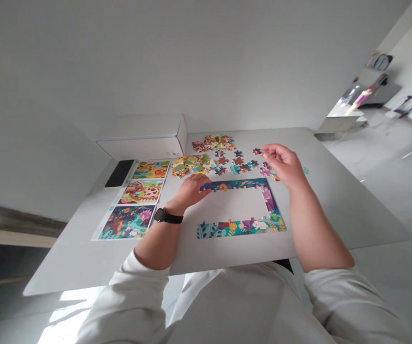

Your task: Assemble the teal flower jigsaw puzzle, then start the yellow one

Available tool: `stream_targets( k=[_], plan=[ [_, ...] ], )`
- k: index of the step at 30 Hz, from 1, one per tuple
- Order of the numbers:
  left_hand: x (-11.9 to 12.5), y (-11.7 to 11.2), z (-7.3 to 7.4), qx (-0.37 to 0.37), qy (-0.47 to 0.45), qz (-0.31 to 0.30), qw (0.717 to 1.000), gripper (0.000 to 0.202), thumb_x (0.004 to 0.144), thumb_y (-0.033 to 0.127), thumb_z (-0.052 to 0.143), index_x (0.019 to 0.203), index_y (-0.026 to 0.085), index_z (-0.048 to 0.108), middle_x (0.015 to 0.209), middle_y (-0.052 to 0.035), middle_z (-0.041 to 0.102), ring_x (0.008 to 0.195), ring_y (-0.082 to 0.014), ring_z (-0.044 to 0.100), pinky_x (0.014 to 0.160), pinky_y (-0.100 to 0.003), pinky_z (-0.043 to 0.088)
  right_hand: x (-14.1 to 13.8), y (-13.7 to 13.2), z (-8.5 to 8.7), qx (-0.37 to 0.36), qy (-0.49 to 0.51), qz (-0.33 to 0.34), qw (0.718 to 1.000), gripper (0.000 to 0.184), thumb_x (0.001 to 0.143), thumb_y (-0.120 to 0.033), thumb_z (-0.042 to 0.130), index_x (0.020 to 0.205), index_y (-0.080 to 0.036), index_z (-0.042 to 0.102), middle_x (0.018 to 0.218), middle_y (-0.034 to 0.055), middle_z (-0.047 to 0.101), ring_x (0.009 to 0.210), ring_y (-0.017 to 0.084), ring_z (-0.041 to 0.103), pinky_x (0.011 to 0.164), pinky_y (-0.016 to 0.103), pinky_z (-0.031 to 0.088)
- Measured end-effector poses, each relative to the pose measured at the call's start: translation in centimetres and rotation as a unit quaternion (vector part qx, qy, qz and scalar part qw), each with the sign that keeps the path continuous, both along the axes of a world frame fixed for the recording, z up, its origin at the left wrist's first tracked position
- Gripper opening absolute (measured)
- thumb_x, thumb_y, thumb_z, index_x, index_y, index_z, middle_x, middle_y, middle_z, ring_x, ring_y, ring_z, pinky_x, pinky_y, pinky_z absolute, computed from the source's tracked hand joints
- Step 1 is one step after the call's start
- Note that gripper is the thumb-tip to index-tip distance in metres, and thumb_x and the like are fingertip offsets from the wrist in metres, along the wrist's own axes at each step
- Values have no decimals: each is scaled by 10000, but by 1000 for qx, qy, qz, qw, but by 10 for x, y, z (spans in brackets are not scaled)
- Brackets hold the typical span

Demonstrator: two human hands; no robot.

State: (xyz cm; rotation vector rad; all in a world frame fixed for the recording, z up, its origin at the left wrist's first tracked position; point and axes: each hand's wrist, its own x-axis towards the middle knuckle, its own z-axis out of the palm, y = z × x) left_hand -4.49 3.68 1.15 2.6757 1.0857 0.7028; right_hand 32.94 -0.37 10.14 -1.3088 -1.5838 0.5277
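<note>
A: What's laid out mid-frame on the bench point(338, 210)?

B: A puzzle border point(240, 229), its left side still open, with loose pieces point(222, 161) above it.

A: And the hands?

B: The left hand point(189, 188) lies relaxed on the top strip point(236, 184), not gripping. The right hand point(283, 165), raised at right, curls loosely just beside a piece point(257, 151); I can't tell whether it's pinching it.

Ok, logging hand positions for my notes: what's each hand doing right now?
Left hand: half closed on the jigsaw border; cannot tell if it holds a piece.
Right hand: half closed and raised, beside a loose jigsaw piece, holding nothing visible.
</note>
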Motion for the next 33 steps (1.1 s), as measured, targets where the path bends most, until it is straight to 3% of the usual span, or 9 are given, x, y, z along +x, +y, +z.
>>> stream_targets(
  k=[4, 6, 9, 13, 16, 20, 26, 33],
  plan=[
    [-9, -9, 6, -21, 25, -18, 999, 716, 898, 630, 842, 1486, 260, 670, 1521, -160, 683, 1411, -398, 637, 1215, -554, 515, 33, -16, -14, -56, -120, 19, 991, 334, 960, -422, 763, 1239, -247, 819, 1157, 107, 813, 1002, 274, 754, 926, 445, 620],
    [-13, -20, 8, -37, 41, -19, 998, 913, 839, 706, 871, 1583, 261, 585, 1590, -178, 628, 1469, -419, 594, 1249, -562, 482, 47, -25, -30, -85, -197, 66, 974, 353, 907, -357, 820, 1249, -273, 823, 1300, 114, 798, 1160, 319, 748, 1046, 510, 602],
    [-19, -42, 8, -88, 97, -25, 991, 1142, 789, 758, 879, 1711, 258, 428, 1711, -199, 503, 1590, -432, 468, 1326, -585, 380, 64, -41, -50, -112, -291, 127, 942, 586, 824, -366, 906, 1391, -298, 774, 1507, 114, 714, 1439, 376, 627, 1248, 591, 478],
    [-22, -60, 5, -161, 189, 3, 969, 1361, 743, 781, 877, 1806, 258, 207, 1848, -216, 246, 1717, -486, 192, 1368, -664, 233, 73, -60, -67, -155, -365, 178, 901, 933, 774, -439, 944, 1625, -269, 598, 1704, 142, 541, 1583, 391, 497, 1331, 575, 394],
    [-22, -60, 2, -180, 216, 11, 960, 1421, 726, 788, 874, 1819, 262, 133, 1869, -217, 161, 1727, -496, 133, 1370, -686, 191, 68, -68, -75, -187, -407, 190, 874, 1117, 719, -471, 970, 1709, -285, 487, 1784, 142, 431, 1638, 417, 414, 1348, 590, 361],
    [-23, -55, -2, -173, 215, -2, 961, 1410, 743, 761, 872, 1820, 249, 120, 1861, -237, 168, 1730, -475, 149, 1374, -683, 185, 61, -69, -80, -213, -435, 184, 856, 1169, 727, -504, 956, 1748, -316, 417, 1830, 124, 346, 1666, 438, 356, 1358, 618, 321],
    [-14, -52, -8, -163, 196, -7, 967, 1414, 730, 745, 902, 1815, 232, 153, 1850, -262, 190, 1726, -471, 175, 1377, -683, 186, 71, -64, -78, -224, -435, 183, 853, 1198, 721, -534, 950, 1762, -326, 394, 1835, 104, 343, 1671, 448, 338, 1370, 600, 290],
    [-3, -45, -14, -157, 191, -17, 969, 1419, 693, 801, 908, 1801, 219, 240, 1848, -270, 186, 1720, -495, 175, 1380, -701, 165, 80, -61, -77, -237, -429, 171, 855, 1175, 681, -558, 974, 1719, -306, 485, 1819, 110, 375, 1661, 460, 351, 1371, 602, 279]
  ],
)
